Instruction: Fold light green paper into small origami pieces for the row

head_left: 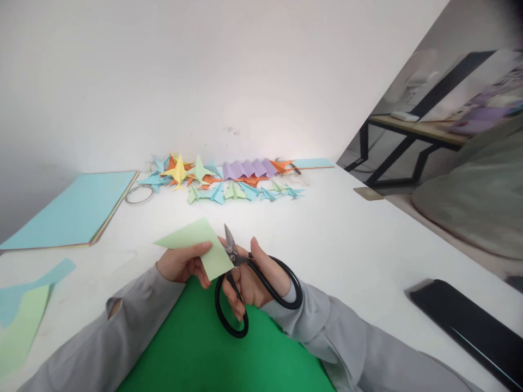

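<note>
Evidently a cut is in hand: well short of the worktop's [339, 234] far edge, the left hand [182, 264] pinches the pale green paper [216, 255] between thumb and fingers, while the right hand [259, 280], thumb spread from curled fingers, holds the opened scissors [241, 261] against it. Closing the blades probably calls for a steady sheet and fingertips kept clear.

On the white table [339, 234] lie stacked paper [73, 209], folded paper shapes [180, 173], loose pieces [28, 318] and a black object [469, 332].
</note>
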A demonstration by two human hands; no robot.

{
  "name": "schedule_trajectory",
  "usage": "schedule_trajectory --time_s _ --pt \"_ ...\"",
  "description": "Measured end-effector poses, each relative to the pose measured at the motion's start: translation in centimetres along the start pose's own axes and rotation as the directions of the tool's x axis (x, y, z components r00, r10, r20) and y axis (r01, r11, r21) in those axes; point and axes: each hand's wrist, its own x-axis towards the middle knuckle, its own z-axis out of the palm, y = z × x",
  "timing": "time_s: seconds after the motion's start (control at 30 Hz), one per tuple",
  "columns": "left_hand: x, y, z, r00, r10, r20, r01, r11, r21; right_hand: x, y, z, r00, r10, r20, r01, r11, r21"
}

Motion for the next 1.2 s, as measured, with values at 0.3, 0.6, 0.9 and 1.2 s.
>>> schedule_trajectory --time_s 0.3,0.6,0.9,1.2 --pt "0.17 0.05 0.02 0.991 0.028 -0.130 -0.033 0.999 -0.037 -0.16 -0.25 0.34 0.999 -0.027 -0.036 0.027 1.000 -0.001" --pt "0.00 0.21 -0.05 0.991 0.009 -0.134 -0.016 0.999 -0.049 -0.24 -0.40 0.20 0.999 -0.007 -0.052 0.005 0.999 -0.040" --pt "-0.38 0.10 0.65 0.999 0.033 0.015 -0.033 0.999 0.042 -0.16 -0.42 0.27 0.999 0.035 -0.023 -0.035 0.999 -0.021" --pt "-0.55 0.39 0.80 0.982 0.103 -0.156 -0.100 0.995 0.024 -0.07 -0.29 0.01 1.000 0.017 0.026 -0.017 1.000 0.005"
